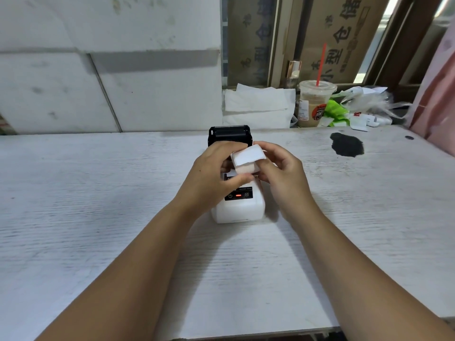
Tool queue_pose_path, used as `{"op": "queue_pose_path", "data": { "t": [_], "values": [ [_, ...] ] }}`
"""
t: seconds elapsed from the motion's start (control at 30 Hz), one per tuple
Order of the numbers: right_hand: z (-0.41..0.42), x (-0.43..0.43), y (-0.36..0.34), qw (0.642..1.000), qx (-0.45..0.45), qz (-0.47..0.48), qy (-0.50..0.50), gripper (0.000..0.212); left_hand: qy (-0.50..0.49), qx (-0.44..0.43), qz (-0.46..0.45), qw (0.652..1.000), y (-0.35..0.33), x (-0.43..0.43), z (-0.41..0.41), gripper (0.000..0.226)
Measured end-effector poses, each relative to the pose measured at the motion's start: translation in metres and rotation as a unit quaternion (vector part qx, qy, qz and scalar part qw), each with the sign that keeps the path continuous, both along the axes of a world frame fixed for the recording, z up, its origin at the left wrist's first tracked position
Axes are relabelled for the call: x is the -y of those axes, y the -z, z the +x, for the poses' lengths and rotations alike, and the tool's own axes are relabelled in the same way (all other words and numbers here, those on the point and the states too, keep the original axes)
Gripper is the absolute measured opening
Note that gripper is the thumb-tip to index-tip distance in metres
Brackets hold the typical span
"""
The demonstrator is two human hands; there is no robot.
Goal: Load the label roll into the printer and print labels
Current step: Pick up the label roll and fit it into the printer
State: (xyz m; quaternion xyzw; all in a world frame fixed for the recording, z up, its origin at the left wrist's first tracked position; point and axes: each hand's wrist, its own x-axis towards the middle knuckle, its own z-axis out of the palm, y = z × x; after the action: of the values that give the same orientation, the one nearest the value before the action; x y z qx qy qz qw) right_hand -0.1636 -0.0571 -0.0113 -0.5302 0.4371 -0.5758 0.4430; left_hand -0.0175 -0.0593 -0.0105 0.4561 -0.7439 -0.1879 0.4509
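Label roll of white paper sits between your hands, just above the small white printer with its black lid raised. Your left hand pinches its near edge; your right hand cups the far end, fingers curled. Keep its long axis crosswise, loose tail pointing away toward the lid, and lower it squarely.

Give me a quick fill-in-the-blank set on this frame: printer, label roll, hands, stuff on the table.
1. Both hands, the left hand and the right hand, hold the white ____ above the printer.
2. The printer's black lid stands ____.
3. The light on the printer's control panel glows ____.
4. The drink cup at the far edge of the table has a ____ straw.

Missing words: label roll; open; red; red
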Motion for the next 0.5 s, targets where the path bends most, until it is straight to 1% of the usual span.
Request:
{"op": "queue_pose_path", "data": {
  "t": [0.07,0.13,0.17,0.23,0.3,0.33,0.4,0.5],
  "values": [
    [0.0,0.0,0.001,1.0,-0.012,-0.009,-0.003,0.024,-0.014,0.027,-0.014,0.999,0.001,0.0,0.0,0.053],
    [0.0,0.0,0.001,1.0,-0.022,-0.013,0.0,0.024,-0.027,0.027,-0.026,0.999,0.0,-0.001,-0.001,0.05],
    [0.0,0.0,0.001,0.999,-0.033,-0.013,0.01,0.022,-0.032,0.014,-0.023,0.999,0.0,-0.002,-0.002,0.047],
    [0.0,-0.001,0.002,0.996,-0.074,-0.029,0.044,0.018,-0.05,-0.043,0.005,0.998,-0.003,-0.003,-0.003,0.039],
    [-0.001,-0.002,0.002,0.987,-0.13,-0.065,0.066,0.008,-0.072,-0.111,0.044,0.99,-0.005,-0.002,-0.001,0.033],
    [0.0,-0.002,0.003,0.981,-0.166,-0.082,0.061,0.004,-0.079,-0.141,0.061,0.985,-0.006,-0.001,0.0,0.032],
    [0.001,-0.002,0.006,0.96,-0.256,-0.106,0.029,0.013,-0.085,-0.184,0.081,0.976,-0.007,0.0,0.003,0.03],
    [0.006,-0.003,0.012,0.915,-0.376,-0.146,-0.017,0.028,-0.092,-0.189,0.081,0.974,-0.009,-0.001,0.003,0.03]
  ]
}}
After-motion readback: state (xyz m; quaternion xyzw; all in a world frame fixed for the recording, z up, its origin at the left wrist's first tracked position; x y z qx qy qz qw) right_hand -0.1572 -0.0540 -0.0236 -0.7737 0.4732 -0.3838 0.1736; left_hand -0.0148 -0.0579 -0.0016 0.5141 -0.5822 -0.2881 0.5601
